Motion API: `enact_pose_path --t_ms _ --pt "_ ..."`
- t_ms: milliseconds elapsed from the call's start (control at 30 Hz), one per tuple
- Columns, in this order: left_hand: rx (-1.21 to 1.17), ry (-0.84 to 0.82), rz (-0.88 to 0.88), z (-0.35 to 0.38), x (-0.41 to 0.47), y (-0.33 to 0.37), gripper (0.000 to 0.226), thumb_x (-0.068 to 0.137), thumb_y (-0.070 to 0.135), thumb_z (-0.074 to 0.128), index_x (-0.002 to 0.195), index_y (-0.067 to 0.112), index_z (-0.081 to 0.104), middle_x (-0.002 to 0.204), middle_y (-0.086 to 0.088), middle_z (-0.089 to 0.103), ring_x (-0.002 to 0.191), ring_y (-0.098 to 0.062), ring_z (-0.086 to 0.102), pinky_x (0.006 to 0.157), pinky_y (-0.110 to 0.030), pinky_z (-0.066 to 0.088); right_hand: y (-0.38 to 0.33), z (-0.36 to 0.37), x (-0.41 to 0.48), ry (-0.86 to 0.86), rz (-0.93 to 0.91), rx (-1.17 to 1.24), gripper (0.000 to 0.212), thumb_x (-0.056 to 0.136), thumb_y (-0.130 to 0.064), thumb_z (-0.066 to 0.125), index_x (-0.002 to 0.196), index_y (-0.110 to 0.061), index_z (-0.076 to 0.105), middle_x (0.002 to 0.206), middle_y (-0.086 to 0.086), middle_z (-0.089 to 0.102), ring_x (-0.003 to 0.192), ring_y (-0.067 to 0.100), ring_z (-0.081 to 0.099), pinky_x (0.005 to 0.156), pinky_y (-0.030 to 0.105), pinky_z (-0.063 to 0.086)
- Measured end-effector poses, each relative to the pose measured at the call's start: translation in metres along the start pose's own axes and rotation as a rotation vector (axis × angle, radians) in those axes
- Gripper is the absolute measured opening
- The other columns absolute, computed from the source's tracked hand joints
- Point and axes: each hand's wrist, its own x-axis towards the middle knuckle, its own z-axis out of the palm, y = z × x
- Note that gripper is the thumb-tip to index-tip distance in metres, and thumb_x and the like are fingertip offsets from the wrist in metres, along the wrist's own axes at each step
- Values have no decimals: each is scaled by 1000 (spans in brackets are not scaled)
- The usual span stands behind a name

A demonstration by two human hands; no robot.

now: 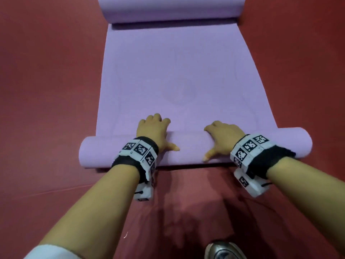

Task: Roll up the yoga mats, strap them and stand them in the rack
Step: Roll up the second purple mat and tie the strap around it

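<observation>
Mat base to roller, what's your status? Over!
Left hand, right hand curled over purple mat roll. Near end rolled, most lies flat. Far end curls up ahead.

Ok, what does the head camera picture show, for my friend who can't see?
A left hand and right hand curl over the rolled near end of a purple yoga mat on a red floor. Its far end curls up too.
</observation>
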Motion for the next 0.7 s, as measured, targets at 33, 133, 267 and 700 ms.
enact_pose_path --t_ms 33,133,267,700 --pt "-10 57 -30 -1 0 2 72 74 65 61 129 19 48 127 -6 47 118 -28 43 95 -39 32 6 -7 4 55 47 81 96 54 -66 77 132 -21 44 128 6 47 119 28 49 96 40 40" --pt "91 331 -16 6 8 14 36 84 44 65 100 12 65 101 -8 62 93 -30 58 78 -34 42 11 -15 11 214 94 120 73 70 -61 69 127 -19 49 124 8 51 116 30 50 94 39 38" --pt "51 210 18 14 8 17 82 77 71 50 133 11 47 122 -12 57 112 -31 54 92 -38 37 1 4 13 401 62 71 50 93 -54 37 115 -13 55 113 9 61 107 31 56 85 40 38" --pt "48 220 -64 -18 47 -8 92 66 67 66 138 17 37 148 -15 21 134 -33 22 108 -43 16 24 -42 56 310 122 82 105 54 -69 75 139 -20 38 141 12 36 129 30 37 105 43 27"
